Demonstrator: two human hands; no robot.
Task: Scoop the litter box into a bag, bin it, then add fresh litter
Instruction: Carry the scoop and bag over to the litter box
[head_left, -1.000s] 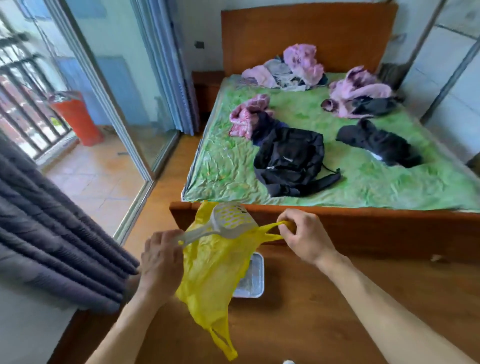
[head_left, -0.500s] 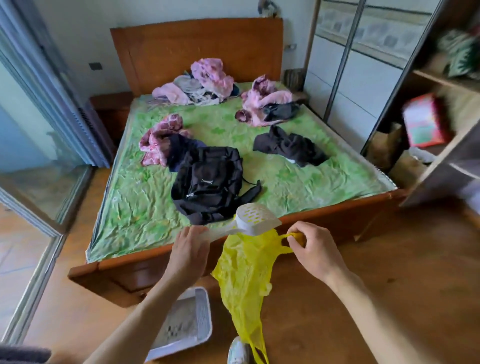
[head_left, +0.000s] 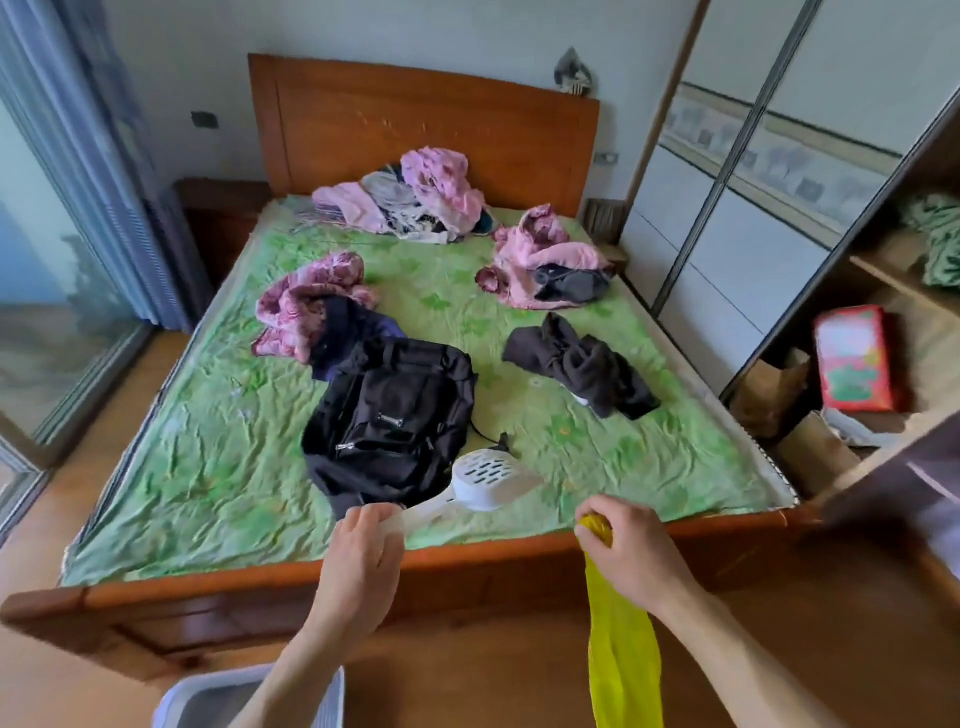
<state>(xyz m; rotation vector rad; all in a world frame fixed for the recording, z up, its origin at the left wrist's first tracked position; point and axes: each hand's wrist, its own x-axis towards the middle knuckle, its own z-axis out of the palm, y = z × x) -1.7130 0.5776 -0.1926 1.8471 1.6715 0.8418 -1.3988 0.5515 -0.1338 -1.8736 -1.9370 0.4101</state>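
A: Head view: left hand (head_left: 358, 561) gripped the white litter scoop (head_left: 485, 486) by its handle, slotted head beyond the fingers.

B: Right hand (head_left: 631, 553) pinched the yellow bag (head_left: 621, 670), hanging bunched below; litter box (head_left: 197, 699) under the left forearm. With the mouth closed, scoopings might have spilled.

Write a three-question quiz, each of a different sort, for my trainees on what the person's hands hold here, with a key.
1. True or false: the left hand holds the white scoop by its handle.
2. What colour is the bag gripped by the right hand? A) blue B) yellow C) black
3. Fill in: the grey litter box sits on the ____.

Key: 1 true; 2 B; 3 floor.
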